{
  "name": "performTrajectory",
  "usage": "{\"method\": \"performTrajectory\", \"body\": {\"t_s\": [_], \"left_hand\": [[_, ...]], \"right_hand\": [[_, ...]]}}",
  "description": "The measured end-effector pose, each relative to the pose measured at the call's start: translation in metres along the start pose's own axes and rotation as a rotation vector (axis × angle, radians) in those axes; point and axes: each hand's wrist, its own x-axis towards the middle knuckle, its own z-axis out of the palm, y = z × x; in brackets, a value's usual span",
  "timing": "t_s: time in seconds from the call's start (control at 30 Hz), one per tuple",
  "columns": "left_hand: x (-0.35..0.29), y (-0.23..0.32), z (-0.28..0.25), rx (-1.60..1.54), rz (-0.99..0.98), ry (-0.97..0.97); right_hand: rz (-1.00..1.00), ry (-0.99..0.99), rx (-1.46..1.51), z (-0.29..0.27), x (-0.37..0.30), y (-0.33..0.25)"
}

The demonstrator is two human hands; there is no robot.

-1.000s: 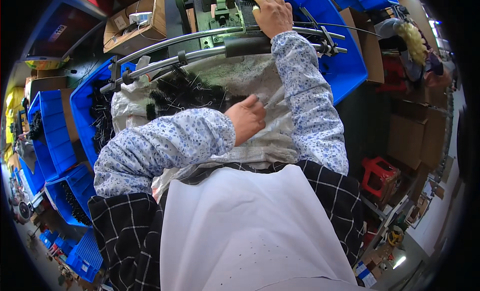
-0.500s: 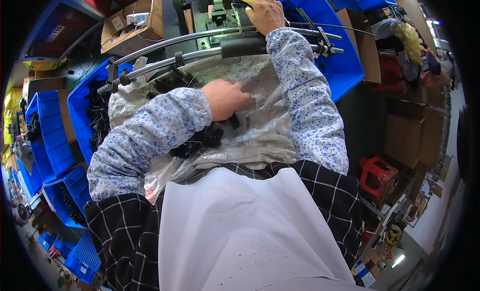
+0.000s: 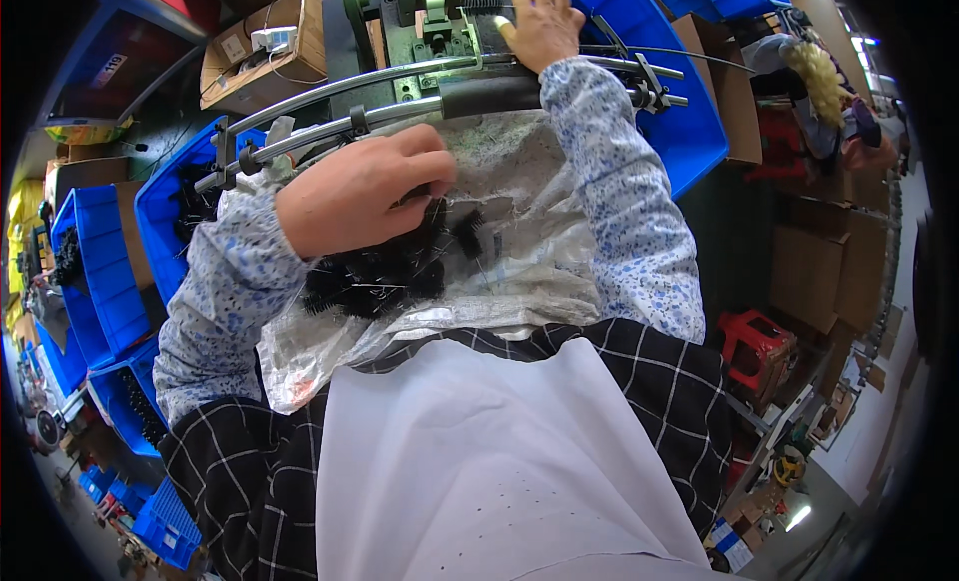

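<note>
My left hand is curled above a pile of black wire-stemmed brushes on a whitish woven sack over my lap. Its fingers are closed, and whatever they may hold is hidden. At the machine, my right hand has its fingers apart, with pale covers on the thumb and index finger. Just left of those fingertips sits a black brush in the machine. A single brush lies on the sack right of the pile.
Curved metal rails cross in front of the machine. A blue bin stands to the right, and another blue bin with black brushes to the left. An open cardboard box is at the upper left. A red stool stands right.
My left hand has moved left and away from the sack's middle, uncovering more of the brush pile. My right hand has shifted slightly right, its fingers spreading away from the brush in the machine.
</note>
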Motion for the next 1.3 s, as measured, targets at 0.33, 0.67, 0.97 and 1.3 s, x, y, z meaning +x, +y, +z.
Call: {"method": "performTrajectory", "body": {"t_s": [0.33, 0.67, 0.97, 1.3], "left_hand": [[-0.013, -0.004, -0.005, -0.04, -0.036, 0.017], [-0.018, -0.001, -0.012, -0.035, -0.09, 0.028], [-0.018, -0.008, -0.01, -0.026, -0.022, 0.087], [0.006, -0.004, -0.007, -0.043, 0.021, 0.106]], "right_hand": [[-0.02, -0.103, -0.005, -0.004, -0.005, -0.01], [-0.014, -0.12, 0.009, 0.0, 0.0, -0.069], [-0.056, -0.075, -0.075, -0.003, -0.003, -0.024], [-0.097, -0.146, -0.15, -0.004, 0.033, 0.042]]}}
